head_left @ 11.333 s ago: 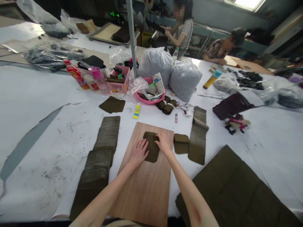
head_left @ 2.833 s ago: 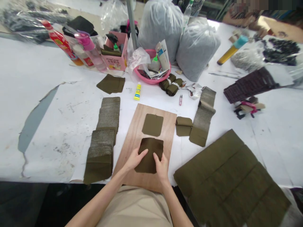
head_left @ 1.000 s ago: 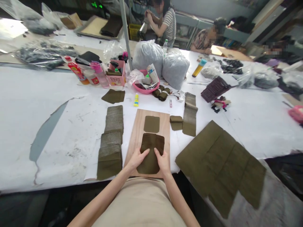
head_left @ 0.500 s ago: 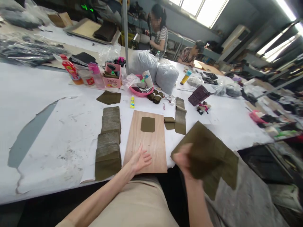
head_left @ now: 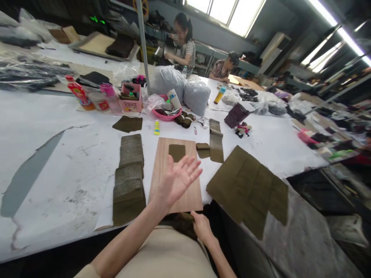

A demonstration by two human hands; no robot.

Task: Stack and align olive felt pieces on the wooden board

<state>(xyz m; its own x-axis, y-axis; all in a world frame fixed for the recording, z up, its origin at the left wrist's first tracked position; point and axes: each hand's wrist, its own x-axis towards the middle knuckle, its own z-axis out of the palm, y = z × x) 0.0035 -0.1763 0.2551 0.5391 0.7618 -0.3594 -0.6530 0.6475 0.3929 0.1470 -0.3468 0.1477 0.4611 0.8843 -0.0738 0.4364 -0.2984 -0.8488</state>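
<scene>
Two bare hands are at work. The right hand point(head_left: 201, 227) has thumb and fingers closed at the edge of one dark olive fabric piece point(head_left: 184, 218), which lies just left of the grip, below the near edge of the board (it is dim there, so its full outline cannot be told). The left hand point(head_left: 181, 179) is spread wide, palm showing and holding nothing, above one pale brown wooden board point(head_left: 188, 197).

One small olive rectangle with clipped corners point(head_left: 176, 151) lies flat near the board's far end, beyond the left fingers. Left of the board runs one long overlapping row of olive pieces point(head_left: 129, 185); right of it are one small folded olive piece point(head_left: 203, 150), one long greyish-olive strip point(head_left: 216, 143) and one broad spread of olive fabric point(head_left: 246, 185).

Farther out on the white-covered table point(head_left: 72, 173) are one yellow tube point(head_left: 157, 127), one small pink-handled tool point(head_left: 195, 130), one round pink basket point(head_left: 166, 117) and two stuffed whitish plastic bags, standing side by side. Two people sit beyond.
</scene>
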